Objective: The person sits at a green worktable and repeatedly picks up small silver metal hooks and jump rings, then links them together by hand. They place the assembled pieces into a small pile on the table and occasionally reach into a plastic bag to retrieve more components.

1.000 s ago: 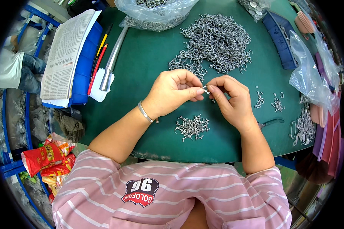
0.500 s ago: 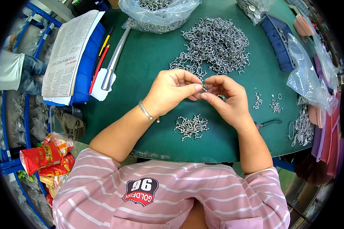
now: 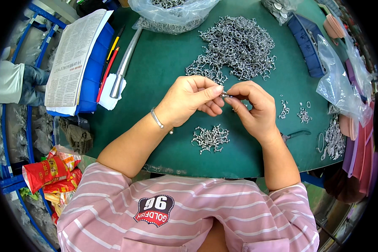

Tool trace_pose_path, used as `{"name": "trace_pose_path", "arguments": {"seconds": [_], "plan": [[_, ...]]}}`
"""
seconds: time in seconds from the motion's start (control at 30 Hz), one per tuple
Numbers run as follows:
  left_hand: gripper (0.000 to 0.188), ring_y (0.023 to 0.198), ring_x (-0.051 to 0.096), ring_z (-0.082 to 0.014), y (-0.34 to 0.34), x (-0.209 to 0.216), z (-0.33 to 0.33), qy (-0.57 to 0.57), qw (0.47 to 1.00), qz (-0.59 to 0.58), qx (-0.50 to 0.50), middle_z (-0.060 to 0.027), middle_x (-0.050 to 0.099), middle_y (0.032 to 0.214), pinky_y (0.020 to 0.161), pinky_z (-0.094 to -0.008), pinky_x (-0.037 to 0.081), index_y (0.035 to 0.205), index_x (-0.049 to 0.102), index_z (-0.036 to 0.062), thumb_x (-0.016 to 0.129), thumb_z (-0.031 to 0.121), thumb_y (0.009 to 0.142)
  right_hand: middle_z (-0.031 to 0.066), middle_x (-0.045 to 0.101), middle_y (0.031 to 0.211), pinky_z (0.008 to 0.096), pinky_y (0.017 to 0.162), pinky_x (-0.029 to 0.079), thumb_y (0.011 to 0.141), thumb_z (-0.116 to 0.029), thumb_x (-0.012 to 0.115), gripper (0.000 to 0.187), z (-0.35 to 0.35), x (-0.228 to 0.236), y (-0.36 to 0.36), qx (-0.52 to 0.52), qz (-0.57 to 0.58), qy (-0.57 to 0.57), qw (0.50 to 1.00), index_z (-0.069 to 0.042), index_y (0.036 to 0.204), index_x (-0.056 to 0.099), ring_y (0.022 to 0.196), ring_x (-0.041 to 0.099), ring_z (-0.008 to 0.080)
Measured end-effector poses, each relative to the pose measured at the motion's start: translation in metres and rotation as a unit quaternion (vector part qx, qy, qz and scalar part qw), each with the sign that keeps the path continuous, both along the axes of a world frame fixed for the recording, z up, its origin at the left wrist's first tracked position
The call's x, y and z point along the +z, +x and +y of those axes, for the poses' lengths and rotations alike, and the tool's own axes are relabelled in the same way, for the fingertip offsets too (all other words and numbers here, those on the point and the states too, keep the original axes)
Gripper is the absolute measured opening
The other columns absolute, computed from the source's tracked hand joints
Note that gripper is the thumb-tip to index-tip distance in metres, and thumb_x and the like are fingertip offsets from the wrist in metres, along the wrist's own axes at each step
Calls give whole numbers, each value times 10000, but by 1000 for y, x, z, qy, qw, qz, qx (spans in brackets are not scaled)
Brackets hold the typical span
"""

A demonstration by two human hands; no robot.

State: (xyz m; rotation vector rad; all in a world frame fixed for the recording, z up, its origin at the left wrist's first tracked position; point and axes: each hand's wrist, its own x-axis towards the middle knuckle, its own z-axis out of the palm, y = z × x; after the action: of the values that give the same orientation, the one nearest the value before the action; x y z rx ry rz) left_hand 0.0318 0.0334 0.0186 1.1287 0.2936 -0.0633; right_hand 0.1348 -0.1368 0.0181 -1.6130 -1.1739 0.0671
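Between my two hands is a small silvery metal piece (image 3: 224, 95), mostly covered by fingertips; its exact kind is too small to make out. My left hand (image 3: 192, 99) pinches one end with thumb and forefinger, the other fingers curled below. From the other side my right hand (image 3: 252, 106) pinches it too. Just beyond the hands spreads a large heap of silver ring-like pieces (image 3: 241, 48). A smaller pile of similar pieces (image 3: 211, 138) lies on the green table (image 3: 159, 143), nearer to me than the hands.
At the left are a blue bin (image 3: 97, 71) topped with newspaper, a red pencil (image 3: 108, 74) and a tapered metal rod (image 3: 126, 63). A plastic bag of pieces (image 3: 172, 19) stands at the back. On the right are a blue tray (image 3: 305, 44), pliers (image 3: 296, 134) and small metal piles (image 3: 334, 140).
My left fingers have opened out a little below the pinch. The small metal piece has turned between the fingertips, and my right thumb and forefinger have come closer together.
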Motion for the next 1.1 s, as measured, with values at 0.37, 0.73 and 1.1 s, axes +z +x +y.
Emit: {"name": "trace_pose_path", "arguments": {"seconds": [0.37, 0.73, 1.1], "plan": [[151, 721, 688, -180, -1, -2, 1, -34, 999, -33, 13, -142, 690, 854, 659, -299, 585, 999, 638, -25, 625, 100, 916, 81, 655, 865, 266, 654, 538, 759, 49, 727, 251, 0, -7, -5, -35, 34, 41, 998, -17, 958, 588, 742, 650, 169], [112, 775, 692, -187, 0, -3, 1, -34, 999, -39, 16, -118, 681, 880, 705, -302, 585, 957, 636, -16, 669, 17, 856, 102, 645, 850, 297, 605, 526, 716, 113, 705, 293, 0, 1, -2, -14, -97, 67, 993, -16, 935, 560, 738, 651, 224], [178, 850, 663, -169, -1, -5, -6, 75, 987, -126, 72, -94, 657, 928, 785, -294, 563, 986, 616, -34, 674, -64, 821, 95, 635, 934, 265, 691, 561, 751, 98, 709, 326, -1, -7, -4, 27, 107, 73, 991, 6, 1020, 549, 799, 657, 146]]}}
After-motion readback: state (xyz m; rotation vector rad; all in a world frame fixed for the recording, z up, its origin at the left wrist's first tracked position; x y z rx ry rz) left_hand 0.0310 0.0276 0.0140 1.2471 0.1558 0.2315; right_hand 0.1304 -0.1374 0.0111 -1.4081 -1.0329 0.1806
